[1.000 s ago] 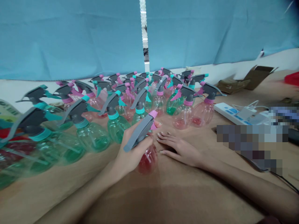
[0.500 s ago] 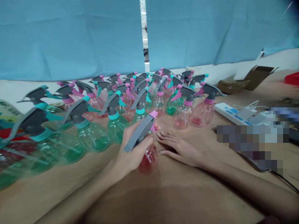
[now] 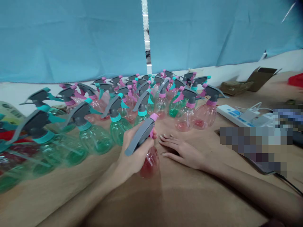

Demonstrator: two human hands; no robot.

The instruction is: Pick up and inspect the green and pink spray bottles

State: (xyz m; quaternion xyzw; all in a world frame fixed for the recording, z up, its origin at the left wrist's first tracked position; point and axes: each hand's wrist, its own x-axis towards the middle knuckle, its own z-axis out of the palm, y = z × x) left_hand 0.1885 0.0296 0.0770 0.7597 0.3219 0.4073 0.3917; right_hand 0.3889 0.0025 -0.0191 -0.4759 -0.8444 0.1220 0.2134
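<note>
My left hand (image 3: 132, 151) is wrapped round the neck of a pink spray bottle (image 3: 149, 162) with a grey trigger head and pink nozzle, standing on the brown table (image 3: 189, 195). My right hand (image 3: 182, 149) lies flat on the table just right of that bottle, fingers stretched out, holding nothing. Behind both hands stand several spray bottles: green ones with teal collars (image 3: 94, 135) to the left and pink ones (image 3: 205, 112) to the right.
A white power strip (image 3: 234, 113) with a plugged-in adapter and cables lies at right. Cardboard pieces (image 3: 260, 77) and a red object (image 3: 295, 78) sit at the far right. A blue curtain (image 3: 82, 34) hangs behind the table. A dark cable runs along the right edge.
The view has shifted slightly; my left hand's fingers have closed a little tighter under the trigger. My right hand stays flat in the same spot.
</note>
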